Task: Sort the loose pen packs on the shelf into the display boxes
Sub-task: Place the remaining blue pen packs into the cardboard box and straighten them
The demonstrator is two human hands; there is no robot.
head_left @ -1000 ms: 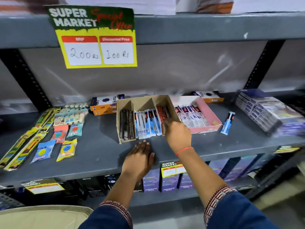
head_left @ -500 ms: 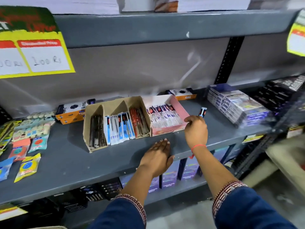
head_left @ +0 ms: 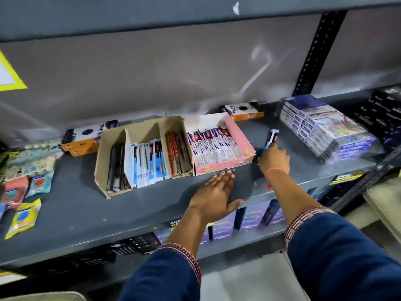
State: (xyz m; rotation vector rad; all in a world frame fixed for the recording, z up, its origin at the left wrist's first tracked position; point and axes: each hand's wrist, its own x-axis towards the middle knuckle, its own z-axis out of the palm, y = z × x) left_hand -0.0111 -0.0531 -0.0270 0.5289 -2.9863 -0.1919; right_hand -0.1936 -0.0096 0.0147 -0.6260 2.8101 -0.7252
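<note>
A brown cardboard display box [head_left: 102, 161] with three compartments holds dark, blue-and-white and red pen packs. Touching its right side, a pink display box [head_left: 239, 135] holds white-and-purple packs. One loose blue pen pack [head_left: 272, 137] lies on the grey shelf [head_left: 86, 209] right of the pink box. My right hand [head_left: 274, 158] has its fingers closed around the near end of that pack. My left hand [head_left: 214, 195] rests flat, fingers apart, on the shelf just in front of the pink box, holding nothing.
Orange-and-black boxes [head_left: 86, 137] lie behind the display boxes at the back wall. A stack of wrapped purple packs [head_left: 325, 127] sits at the right, dark packs [head_left: 382, 111] beyond it. Small sachets [head_left: 23, 218] lie at the left. Purple boxes [head_left: 251, 218] fill the lower shelf.
My right hand left the brown box's red compartment, moved right past the pink box and closed on the loose blue pack. The view swung right; my left hand stayed flat on the shelf.
</note>
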